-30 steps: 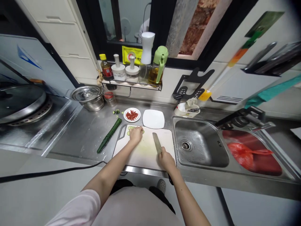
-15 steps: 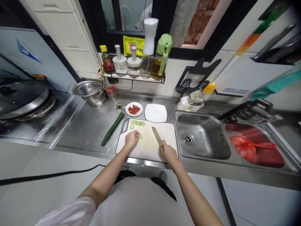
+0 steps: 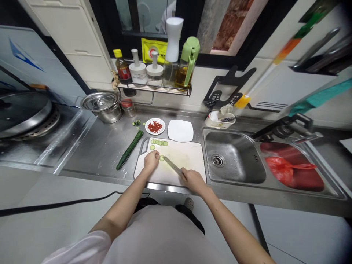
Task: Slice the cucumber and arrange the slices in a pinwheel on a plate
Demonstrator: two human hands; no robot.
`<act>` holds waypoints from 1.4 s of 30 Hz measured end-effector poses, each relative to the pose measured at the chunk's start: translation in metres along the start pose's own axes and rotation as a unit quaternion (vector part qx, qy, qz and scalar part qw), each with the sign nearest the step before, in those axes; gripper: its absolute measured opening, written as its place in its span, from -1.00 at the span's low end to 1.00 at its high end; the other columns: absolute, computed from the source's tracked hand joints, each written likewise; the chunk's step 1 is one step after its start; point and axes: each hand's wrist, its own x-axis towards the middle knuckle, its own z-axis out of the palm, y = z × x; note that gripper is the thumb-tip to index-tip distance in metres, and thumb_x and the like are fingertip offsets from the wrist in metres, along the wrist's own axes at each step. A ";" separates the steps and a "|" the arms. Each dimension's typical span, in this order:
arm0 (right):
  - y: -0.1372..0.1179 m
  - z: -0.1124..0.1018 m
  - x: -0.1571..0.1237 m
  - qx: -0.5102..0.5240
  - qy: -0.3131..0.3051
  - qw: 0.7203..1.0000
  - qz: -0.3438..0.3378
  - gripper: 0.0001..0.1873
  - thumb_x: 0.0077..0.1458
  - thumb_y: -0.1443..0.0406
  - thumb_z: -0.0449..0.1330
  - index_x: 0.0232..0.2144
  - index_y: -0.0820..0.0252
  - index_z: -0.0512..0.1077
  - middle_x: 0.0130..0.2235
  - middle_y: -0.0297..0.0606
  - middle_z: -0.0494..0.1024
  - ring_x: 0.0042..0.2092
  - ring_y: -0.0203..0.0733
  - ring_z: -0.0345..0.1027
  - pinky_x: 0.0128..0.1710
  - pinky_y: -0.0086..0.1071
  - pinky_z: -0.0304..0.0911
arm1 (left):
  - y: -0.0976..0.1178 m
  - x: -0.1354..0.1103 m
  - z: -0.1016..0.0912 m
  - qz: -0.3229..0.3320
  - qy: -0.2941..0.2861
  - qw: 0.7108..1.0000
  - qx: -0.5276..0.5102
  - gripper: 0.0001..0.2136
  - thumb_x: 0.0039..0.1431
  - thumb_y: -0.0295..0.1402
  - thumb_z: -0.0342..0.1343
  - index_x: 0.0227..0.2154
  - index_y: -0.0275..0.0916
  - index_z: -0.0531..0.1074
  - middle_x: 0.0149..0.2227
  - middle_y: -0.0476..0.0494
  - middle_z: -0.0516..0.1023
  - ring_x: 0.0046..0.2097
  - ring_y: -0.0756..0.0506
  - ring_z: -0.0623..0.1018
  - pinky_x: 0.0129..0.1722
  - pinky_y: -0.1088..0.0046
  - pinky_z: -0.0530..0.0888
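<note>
A white cutting board (image 3: 187, 157) lies on the steel counter in front of me. My left hand (image 3: 151, 160) rests on it with curled fingers pressing a small stack of cucumber slices (image 3: 162, 158). My right hand (image 3: 192, 179) grips a knife (image 3: 172, 165) whose blade tip reaches that stack. A row of cut cucumber slices (image 3: 158, 142) lies along the board's far edge. A whole cucumber (image 3: 129, 149) lies on the counter left of the board.
Behind the board are a small dish of chopped red chilli (image 3: 155, 126) and an empty white plate (image 3: 180, 130). A lidded steel pot (image 3: 102, 106) stands far left, a condiment rack (image 3: 154, 79) on the wall, and a double sink (image 3: 233, 161) with a red bag (image 3: 283, 170) at right.
My left hand came back from the far row of slices to the board's middle with a few slices. The knife swung left until its tip met them.
</note>
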 end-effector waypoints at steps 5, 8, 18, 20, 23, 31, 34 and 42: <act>-0.010 0.000 0.001 -0.004 -0.007 1.000 0.001 -0.78 0.29 0.30 -0.14 -0.13 0.17 0.26 -0.25 -0.12 0.56 -0.23 -0.13 0.44 -0.33 -0.40 0.05 | 0.000 0.001 0.001 0.001 0.005 1.000 0.001 -0.82 0.13 -0.38 0.06 -0.20 -0.12 0.46 -0.25 -0.04 0.59 -0.16 -0.09 0.53 -0.22 0.46 0.33; -0.013 0.000 0.002 -0.008 -0.010 1.000 0.007 -0.79 0.28 0.31 -0.13 -0.13 0.18 0.26 -0.25 -0.11 0.56 -0.21 -0.10 0.45 -0.34 -0.39 0.07 | 0.000 0.001 0.001 0.005 0.006 1.000 0.006 -0.81 0.13 -0.39 0.05 -0.20 -0.12 0.46 -0.25 -0.05 0.59 -0.15 -0.10 0.53 -0.21 0.45 0.33; -0.017 -0.002 0.006 0.003 -0.045 0.999 0.002 -0.76 0.25 0.37 -0.12 -0.07 0.23 0.24 -0.24 -0.04 0.55 -0.19 -0.08 0.45 -0.28 -0.36 0.15 | 0.000 0.003 0.001 0.003 0.004 1.000 0.004 -0.81 0.13 -0.36 0.05 -0.20 -0.13 0.46 -0.25 -0.05 0.59 -0.16 -0.10 0.53 -0.21 0.45 0.34; -0.017 -0.002 0.007 0.006 -0.051 0.999 0.000 -0.75 0.25 0.39 -0.12 -0.06 0.24 0.24 -0.24 -0.03 0.55 -0.18 -0.07 0.45 -0.27 -0.35 0.16 | -0.001 0.003 0.002 0.003 0.004 1.000 0.006 -0.81 0.13 -0.36 0.05 -0.20 -0.12 0.46 -0.25 -0.05 0.59 -0.16 -0.10 0.53 -0.21 0.45 0.34; -0.019 -0.002 0.009 0.007 -0.051 0.999 -0.004 -0.73 0.23 0.41 -0.12 -0.05 0.25 0.24 -0.23 -0.02 0.55 -0.17 -0.06 0.45 -0.26 -0.34 0.18 | -0.001 0.004 0.002 0.005 0.005 1.000 0.008 -0.81 0.13 -0.36 0.05 -0.20 -0.12 0.46 -0.26 -0.04 0.59 -0.16 -0.10 0.53 -0.21 0.44 0.34; -0.020 -0.001 0.011 0.011 -0.060 0.998 -0.004 -0.71 0.22 0.42 -0.11 -0.04 0.27 0.23 -0.24 -0.02 0.54 -0.17 -0.04 0.45 -0.28 -0.34 0.19 | 0.000 0.002 -0.001 0.005 0.002 1.000 -0.001 -0.82 0.12 -0.37 0.05 -0.23 -0.10 0.48 -0.25 -0.03 0.59 -0.17 -0.09 0.52 -0.23 0.46 0.33; -0.021 -0.003 0.012 0.011 -0.063 0.998 -0.008 -0.72 0.21 0.42 -0.11 -0.04 0.27 0.23 -0.24 -0.01 0.54 -0.17 -0.04 0.46 -0.28 -0.33 0.19 | 0.000 0.002 -0.001 0.014 -0.001 1.000 0.005 -0.83 0.13 -0.37 0.03 -0.26 -0.09 0.50 -0.27 -0.02 0.59 -0.19 -0.08 0.51 -0.26 0.47 0.31; -0.025 -0.011 0.014 0.012 -0.067 0.998 -0.002 -0.71 0.20 0.45 -0.11 -0.05 0.27 0.24 -0.22 0.00 0.54 -0.14 -0.04 0.46 -0.25 -0.32 0.22 | -0.001 0.002 -0.002 0.019 -0.007 1.000 0.014 -0.83 0.16 -0.35 0.02 -0.27 -0.08 0.52 -0.25 -0.03 0.59 -0.19 -0.07 0.51 -0.29 0.49 0.29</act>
